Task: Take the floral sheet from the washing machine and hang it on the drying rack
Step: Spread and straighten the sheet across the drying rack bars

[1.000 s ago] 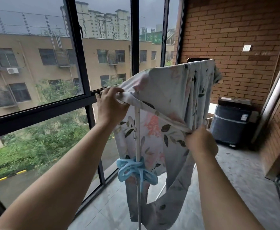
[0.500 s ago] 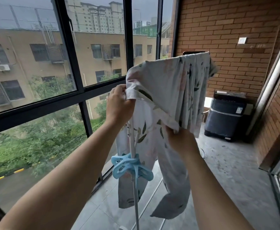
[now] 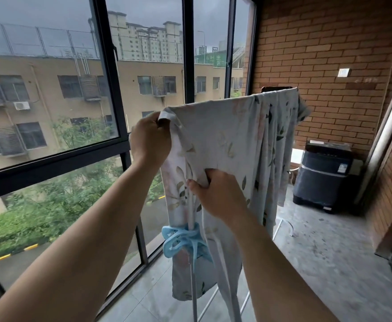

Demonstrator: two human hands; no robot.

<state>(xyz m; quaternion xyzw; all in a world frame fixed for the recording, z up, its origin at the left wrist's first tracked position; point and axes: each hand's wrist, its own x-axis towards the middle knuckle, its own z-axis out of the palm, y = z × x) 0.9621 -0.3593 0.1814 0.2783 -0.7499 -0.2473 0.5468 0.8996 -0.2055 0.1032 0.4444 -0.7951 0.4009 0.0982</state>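
A floral sheet [image 3: 232,135] hangs draped over the top bar of a drying rack [image 3: 191,205] beside a balcony window. The left hand [image 3: 149,140] grips its near upper corner with curled fingers, and the right hand [image 3: 216,194] pinches a fold lower down, by the rack's pole. A washing machine [image 3: 325,177] stands at the brick wall.

Legible text: none. Sticker [image 3: 342,168] on washer [image 3: 325,182]: print too small. Green rooftop sign [image 3: 216,58]: characters blurred.
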